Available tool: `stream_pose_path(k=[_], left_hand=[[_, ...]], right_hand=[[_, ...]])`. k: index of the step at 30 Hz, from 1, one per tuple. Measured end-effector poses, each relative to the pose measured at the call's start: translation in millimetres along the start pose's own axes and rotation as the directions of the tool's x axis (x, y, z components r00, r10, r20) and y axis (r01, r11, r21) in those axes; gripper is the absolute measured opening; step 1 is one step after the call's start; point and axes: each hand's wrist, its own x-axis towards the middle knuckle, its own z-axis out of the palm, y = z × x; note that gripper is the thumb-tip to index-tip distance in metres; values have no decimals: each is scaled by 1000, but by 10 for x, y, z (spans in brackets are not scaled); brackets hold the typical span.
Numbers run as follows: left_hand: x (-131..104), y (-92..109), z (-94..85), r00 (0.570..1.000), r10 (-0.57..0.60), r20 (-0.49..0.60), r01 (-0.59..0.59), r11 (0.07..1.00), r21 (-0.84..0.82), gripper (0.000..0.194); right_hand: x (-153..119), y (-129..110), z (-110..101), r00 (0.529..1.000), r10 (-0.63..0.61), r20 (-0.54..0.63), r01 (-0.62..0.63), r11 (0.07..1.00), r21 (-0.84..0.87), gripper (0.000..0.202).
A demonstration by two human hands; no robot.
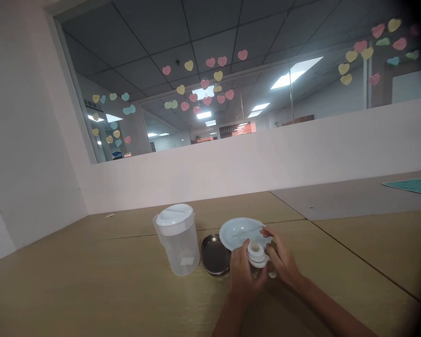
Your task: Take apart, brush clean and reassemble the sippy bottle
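One small white round lidded vessel is held up just in front of one pale blue bowl, the landmark, with the bowl's near rim partly covered by it. Two bare hands are seen. The vessel's left side is clamped by the fingers of the left hand. At its right side, the fingers of the right hand are partly spread, the upper ones raised over the bowl's right edge; whether the vessel is gripped by them cannot be told. One small white piece is seen in front of the bowl, below the right hand.

One oval metal dish is set just to the left of the bowl. Farther left of the bowl, one translucent pitcher with one white lid is stood upright. All are carried by one table. One green cloth is laid well to the right of the bowl, and one small pale scrap well to its left. Behind the bowl, above one white wall, heart-shaped notes are stuck on glass in three groups.
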Motion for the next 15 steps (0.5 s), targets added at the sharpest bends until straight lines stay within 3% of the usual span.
stream_pose_path(k=[2, 5, 7, 9, 12, 15], left_hand=[[-4, -10, 9, 1000, 2, 6, -2, 1000, -4, 63], [-10, -29, 13, 1000, 22, 9, -22, 1000, -15, 64], [-10, -34, 6, 999, 28, 18, -27, 999, -31, 66], [-3, -27, -5, 999, 6, 36, -5, 999, -42, 68], [10, 1, -19, 997, -48, 66, 51, 998, -44, 68], [20, 28, -26, 995, -71, 71, 74, 996, -48, 69]], right_hand=[[31, -14, -34, 997, 41, 64, -43, 999, 20, 36], [54, -115, -50, 963, -34, 267, 29, 999, 22, 37], [49, -190, -31, 945, -56, 323, 62, 998, -7, 36], [46, -238, -10, 956, -8, 294, 11, 1000, -10, 33], [81, -256, -14, 973, 153, 171, -175, 977, 122, 38], [172, -257, -69, 930, 349, 116, -365, 844, 394, 47]])
